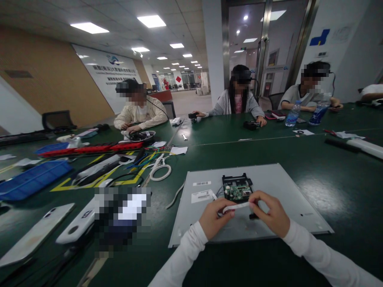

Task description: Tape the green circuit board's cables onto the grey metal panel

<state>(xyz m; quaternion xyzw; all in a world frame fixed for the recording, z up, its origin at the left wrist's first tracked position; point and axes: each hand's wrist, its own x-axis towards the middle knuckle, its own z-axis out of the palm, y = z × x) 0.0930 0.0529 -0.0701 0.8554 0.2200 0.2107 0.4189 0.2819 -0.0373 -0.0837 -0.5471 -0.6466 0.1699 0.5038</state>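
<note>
- Overhead, ceiling lights [151,21] recede into the room [190,101], past people [140,113] seated opposite you.
- Your green table [227,152] has a faint sheen.
- Your panel [283,189] lies flat on it, apparently so the board [237,192] faces up within reach.
- Your left hand [214,218] and right hand [271,213] each pinch one end of the white strip [237,206], likely to keep it extended.
- That strip spans them above the panel, on your side of the board.

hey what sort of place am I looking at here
Probably an office with a shared electronics work table: a lettered wall sign and bright ceiling lights, plus a green table bearing a grey panel with an exposed circuit board.
</note>
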